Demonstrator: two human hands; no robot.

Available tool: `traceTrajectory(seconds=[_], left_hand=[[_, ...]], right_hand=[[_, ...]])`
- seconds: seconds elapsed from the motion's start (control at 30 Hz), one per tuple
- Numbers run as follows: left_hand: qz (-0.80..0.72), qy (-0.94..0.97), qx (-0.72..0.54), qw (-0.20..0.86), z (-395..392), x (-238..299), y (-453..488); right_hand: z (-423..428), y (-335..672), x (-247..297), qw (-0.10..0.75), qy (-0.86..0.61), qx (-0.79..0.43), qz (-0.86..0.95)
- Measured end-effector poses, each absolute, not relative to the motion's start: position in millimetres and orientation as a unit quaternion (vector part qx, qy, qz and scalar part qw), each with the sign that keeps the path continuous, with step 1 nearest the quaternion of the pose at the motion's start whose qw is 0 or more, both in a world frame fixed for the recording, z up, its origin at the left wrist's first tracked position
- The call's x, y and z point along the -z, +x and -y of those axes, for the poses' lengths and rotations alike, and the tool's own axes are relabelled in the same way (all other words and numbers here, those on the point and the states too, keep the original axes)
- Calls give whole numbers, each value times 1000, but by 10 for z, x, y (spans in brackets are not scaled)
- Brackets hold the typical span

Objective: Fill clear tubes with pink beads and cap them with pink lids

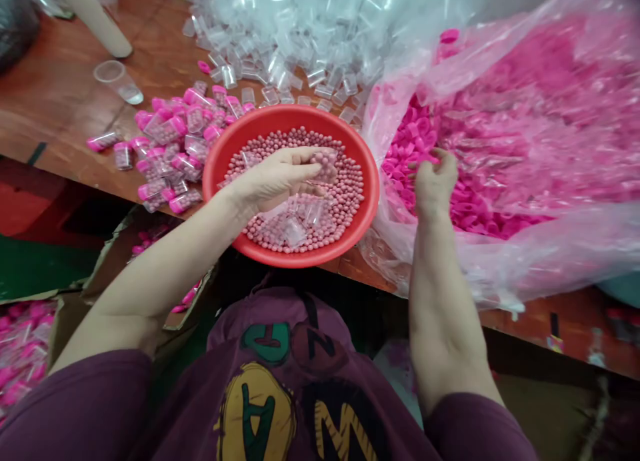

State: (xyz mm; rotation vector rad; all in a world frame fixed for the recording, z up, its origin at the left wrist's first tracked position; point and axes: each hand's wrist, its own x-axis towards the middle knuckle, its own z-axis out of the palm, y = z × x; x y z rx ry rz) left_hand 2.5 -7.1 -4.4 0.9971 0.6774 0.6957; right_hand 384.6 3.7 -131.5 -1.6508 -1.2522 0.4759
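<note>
My left hand [280,178] is over a red basin [290,258] and grips a small clear bottle [325,164] filled with pink beads. Loose pink beads [345,208] fill the basin, with several clear bottles [296,232] lying among them. To the right, my right hand [434,181] is at the mouth of a clear plastic bag [475,261] of pink caps [415,131]. Its thumb and fingers are bent together around a pink cap [434,157], which they partly hide.
Capped bottles of beads [170,144] are heaped left of the basin. Behind it spreads a large pile of clear bottles [300,41]. A clear cup [119,81] lies tipped on the wooden table [65,114]. Below the table edge, cardboard boxes [75,314] hold more pink-capped bottles.
</note>
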Motion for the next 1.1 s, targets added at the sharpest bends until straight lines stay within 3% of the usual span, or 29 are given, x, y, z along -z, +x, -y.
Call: traceTrajectory(seconds=[0.13,0.3,0.43,0.67,0.87,1.1], left_hand=[[-287,365,-341,817,218,25,20],[-278,322,-353,834,206,136,61],[-269,331,-363,828,185,193,44],[-288,309,-381,822,171,198,46],[-283,321,-365,827,219,121,22],[-315,373,-344,802,265,63,4]], right_hand=[[70,3512,876,614,-573,-352,414],[254,2601,319,559,-478,-473,484],[292,2132,300,520,-469,-411,584],[410,2002,382,507,-449,-151,721],[355,2098,384,535,-469,-176,681],[466,2145,40,420,-473,-169,756]])
